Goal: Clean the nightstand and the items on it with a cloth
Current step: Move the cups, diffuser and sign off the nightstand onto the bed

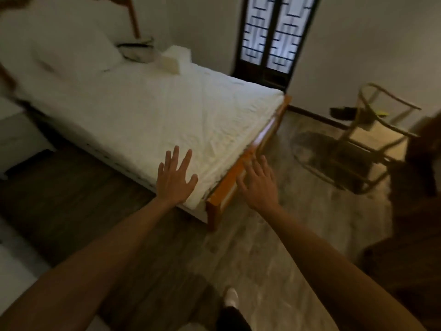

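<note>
Both my arms reach forward with nothing in either hand. My left hand is held out with spread fingers over the near corner of the white mattress. My right hand is spread over the orange wooden footboard of the bed. No cloth is in view. A pale piece of furniture at the left edge beside the bed may be the nightstand; the blur hides its top.
White pillows and a folded white block lie at the bed's head. A dark latticed door stands behind. A rattan chair sits at the right on the wooden floor. My foot shows below.
</note>
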`<control>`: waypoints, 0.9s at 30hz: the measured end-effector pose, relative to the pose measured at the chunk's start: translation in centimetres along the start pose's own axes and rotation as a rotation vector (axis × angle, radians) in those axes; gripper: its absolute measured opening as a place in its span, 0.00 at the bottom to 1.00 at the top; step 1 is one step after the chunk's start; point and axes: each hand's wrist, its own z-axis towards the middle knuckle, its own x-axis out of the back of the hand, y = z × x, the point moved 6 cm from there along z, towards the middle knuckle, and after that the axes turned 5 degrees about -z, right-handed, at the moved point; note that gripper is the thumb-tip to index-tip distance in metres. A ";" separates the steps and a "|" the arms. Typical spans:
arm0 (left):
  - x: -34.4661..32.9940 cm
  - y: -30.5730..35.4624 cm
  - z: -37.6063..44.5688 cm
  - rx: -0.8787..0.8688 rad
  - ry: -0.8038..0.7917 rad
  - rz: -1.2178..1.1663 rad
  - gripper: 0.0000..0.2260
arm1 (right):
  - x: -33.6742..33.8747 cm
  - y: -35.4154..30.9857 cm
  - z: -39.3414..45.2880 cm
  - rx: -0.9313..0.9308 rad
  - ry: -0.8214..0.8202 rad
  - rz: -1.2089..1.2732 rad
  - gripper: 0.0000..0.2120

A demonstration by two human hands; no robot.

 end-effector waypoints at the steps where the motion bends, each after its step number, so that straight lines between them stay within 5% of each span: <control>1: 0.7 -1.9 1.5 0.041 0.018 0.011 0.34 | -1.3 -1.6 3.0 0.049 -0.026 0.013 0.29; 16: 9.8 -27.6 12.2 0.694 0.293 -0.056 0.34 | -13.9 -27.6 32.5 0.628 -0.205 0.141 0.29; 27: 17.9 -53.1 19.0 0.871 0.373 -0.037 0.34 | -24.5 -55.9 45.5 0.827 -0.342 0.175 0.30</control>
